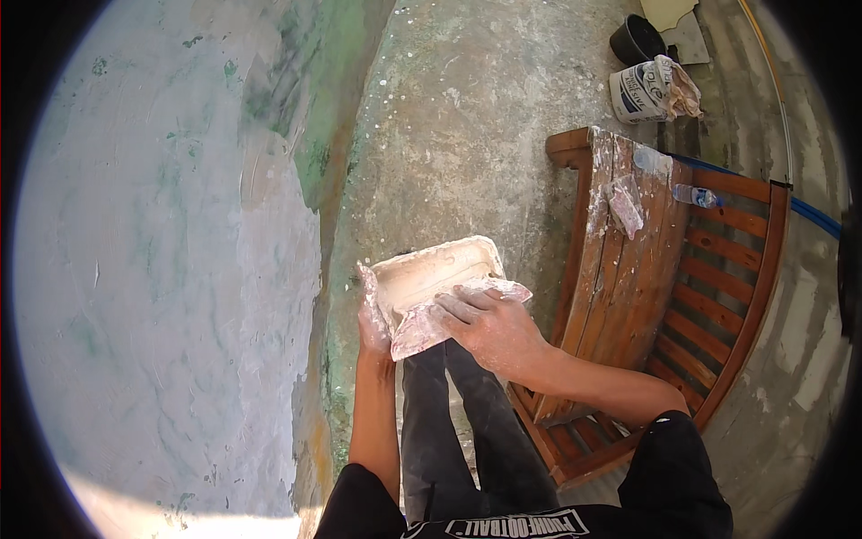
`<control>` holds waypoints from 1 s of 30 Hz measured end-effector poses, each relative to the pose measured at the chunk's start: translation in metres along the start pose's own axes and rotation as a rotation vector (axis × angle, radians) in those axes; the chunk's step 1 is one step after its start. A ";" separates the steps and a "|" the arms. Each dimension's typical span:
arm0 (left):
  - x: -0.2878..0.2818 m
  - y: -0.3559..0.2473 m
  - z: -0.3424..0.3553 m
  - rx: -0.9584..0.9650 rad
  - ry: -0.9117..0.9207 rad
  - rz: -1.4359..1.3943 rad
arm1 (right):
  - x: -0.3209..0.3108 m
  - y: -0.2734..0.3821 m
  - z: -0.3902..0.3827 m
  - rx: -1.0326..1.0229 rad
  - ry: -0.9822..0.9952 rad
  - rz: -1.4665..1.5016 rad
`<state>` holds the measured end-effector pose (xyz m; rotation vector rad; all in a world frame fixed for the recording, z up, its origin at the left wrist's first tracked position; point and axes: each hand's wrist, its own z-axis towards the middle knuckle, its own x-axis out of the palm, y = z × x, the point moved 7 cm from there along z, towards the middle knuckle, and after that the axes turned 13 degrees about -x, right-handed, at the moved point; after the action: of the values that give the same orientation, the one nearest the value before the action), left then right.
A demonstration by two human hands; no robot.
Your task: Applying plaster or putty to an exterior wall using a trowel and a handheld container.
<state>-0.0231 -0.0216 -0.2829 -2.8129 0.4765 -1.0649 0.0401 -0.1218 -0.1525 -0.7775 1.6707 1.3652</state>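
Observation:
My left hand [372, 322] is closed round the left side of a plaster-caked rectangular tray [431, 260] holding cream-coloured paste, held above my legs. My right hand [489, 325] grips a flat, pinkish, plaster-smeared spreader [415, 335] lying along the tray's near edge, its fingers bent over it. Paste coats the fingers of both hands.
A plastered wall [153, 234] fills the left. On the right, a wooden bench [727, 287] carries a white-smeared piece [627, 207] and a plastic bottle [696, 196]. A white bucket [637, 94] and black tub [633, 40] stand farther back on the concrete floor [458, 117].

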 end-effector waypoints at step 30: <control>0.110 -0.071 0.124 -0.062 0.113 -0.082 | -0.094 -0.247 0.049 0.384 -0.143 0.862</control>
<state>0.1544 0.0074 -0.2928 -2.8599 0.4144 -1.2518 0.3065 -0.1314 -0.1884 0.3121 2.1580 1.5054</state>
